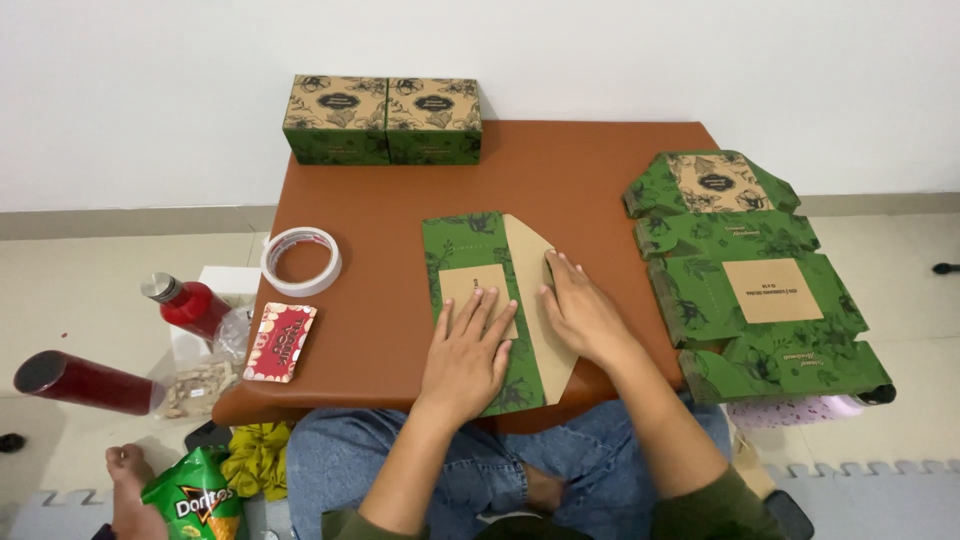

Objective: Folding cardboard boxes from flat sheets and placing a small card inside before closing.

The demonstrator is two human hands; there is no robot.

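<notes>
Palms flat: my left hand (pixel 466 352) pins the green box blank (pixel 478 300) on the brown table (pixel 400 210), while my right hand (pixel 582 312), fingers spread, grasping nothing, creases its kraft flap (pixel 535 262).

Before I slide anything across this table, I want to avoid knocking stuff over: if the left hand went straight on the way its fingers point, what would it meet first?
The left hand lies flat on the unfolded green box blank, fingers pointing away and slightly right. Past the blank's far edge the brown table looks bare to its back edge; the two folded boxes sit left of that line.
</notes>
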